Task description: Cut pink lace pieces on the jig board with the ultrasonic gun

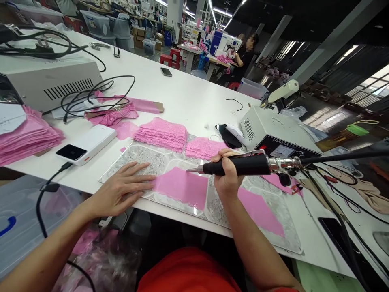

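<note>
My right hand (226,172) is wrapped round the black body of a handheld ultrasonic welding tool (240,165). Its metal tip is at the upper edge of a flat pink fabric piece (182,188); whether it touches the cloth I cannot tell. My left hand (124,188) lies flat with fingers stretched out, the fingertips at the left edge of that piece. Under both is a clear-topped, stone-patterned mat (139,156). A second pink piece (261,211) lies to the right, partly behind my right forearm. Two stacks of pink lace pieces (161,134) sit just beyond.
A white power bank (86,144) and a pile of pink fabric (27,136) lie at left, near a grey box (57,83) with looped cables. At right stands a control unit (273,134) with a dial. A phone (166,71) lies farther back. Another person sits at a sewing machine.
</note>
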A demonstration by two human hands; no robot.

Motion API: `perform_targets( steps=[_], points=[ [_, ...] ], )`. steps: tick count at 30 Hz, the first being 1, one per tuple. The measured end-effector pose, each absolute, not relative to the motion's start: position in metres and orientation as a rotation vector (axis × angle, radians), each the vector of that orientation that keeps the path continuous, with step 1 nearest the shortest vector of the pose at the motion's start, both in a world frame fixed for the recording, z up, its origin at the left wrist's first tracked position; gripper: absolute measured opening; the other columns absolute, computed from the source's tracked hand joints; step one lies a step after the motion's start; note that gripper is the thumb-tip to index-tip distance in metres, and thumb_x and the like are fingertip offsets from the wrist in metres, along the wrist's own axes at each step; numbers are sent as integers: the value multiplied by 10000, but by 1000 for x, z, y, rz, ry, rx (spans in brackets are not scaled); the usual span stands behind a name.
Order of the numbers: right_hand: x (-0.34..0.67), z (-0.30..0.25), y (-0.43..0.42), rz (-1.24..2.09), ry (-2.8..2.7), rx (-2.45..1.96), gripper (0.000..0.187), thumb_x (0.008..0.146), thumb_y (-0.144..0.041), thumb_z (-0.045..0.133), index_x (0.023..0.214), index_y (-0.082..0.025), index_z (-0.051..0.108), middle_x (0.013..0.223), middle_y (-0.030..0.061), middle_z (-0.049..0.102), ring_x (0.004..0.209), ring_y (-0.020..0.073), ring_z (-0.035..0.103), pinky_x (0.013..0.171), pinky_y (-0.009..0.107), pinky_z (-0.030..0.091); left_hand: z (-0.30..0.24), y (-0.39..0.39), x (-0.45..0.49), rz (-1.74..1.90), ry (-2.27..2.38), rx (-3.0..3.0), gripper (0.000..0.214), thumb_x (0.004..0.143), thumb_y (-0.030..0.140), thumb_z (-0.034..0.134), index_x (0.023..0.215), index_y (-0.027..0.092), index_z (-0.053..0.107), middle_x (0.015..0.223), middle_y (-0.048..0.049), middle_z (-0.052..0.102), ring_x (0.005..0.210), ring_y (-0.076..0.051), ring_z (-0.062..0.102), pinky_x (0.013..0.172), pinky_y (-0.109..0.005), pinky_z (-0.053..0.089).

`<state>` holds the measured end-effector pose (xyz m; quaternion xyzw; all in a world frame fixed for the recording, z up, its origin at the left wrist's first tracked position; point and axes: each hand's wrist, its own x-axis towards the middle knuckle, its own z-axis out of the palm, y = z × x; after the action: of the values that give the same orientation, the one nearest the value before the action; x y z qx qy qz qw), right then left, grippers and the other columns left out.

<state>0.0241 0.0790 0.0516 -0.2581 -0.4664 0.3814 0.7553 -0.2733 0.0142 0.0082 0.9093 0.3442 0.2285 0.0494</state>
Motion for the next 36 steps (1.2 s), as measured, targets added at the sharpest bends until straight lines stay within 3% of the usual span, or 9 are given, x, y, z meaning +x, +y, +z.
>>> perform_targets(
  steps=[13, 36],
  points=[
    [47, 53, 73, 799, -978, -591, 30, 701, -191, 591, 731, -188, 589, 779, -15, 579, 564, 95, 554, 565, 298, 486, 10, 13, -274, 642, 1125, 2747, 432, 912, 193, 490, 1310, 334, 582, 1384, 46, 577, 1456, -255, 290, 1184, -482, 249],
    [48, 51, 74, 810, -1021, -587, 40, 722, -202, 601, 761, -197, 606, 804, -14, 585, 584, 95, 562, 584, 298, 482, 11, 13, -274, 628, 1125, 2764, 446, 900, 200, 500, 1315, 343, 580, 1376, 45, 584, 1454, -256, 296, 1181, -482, 255]
  ],
)
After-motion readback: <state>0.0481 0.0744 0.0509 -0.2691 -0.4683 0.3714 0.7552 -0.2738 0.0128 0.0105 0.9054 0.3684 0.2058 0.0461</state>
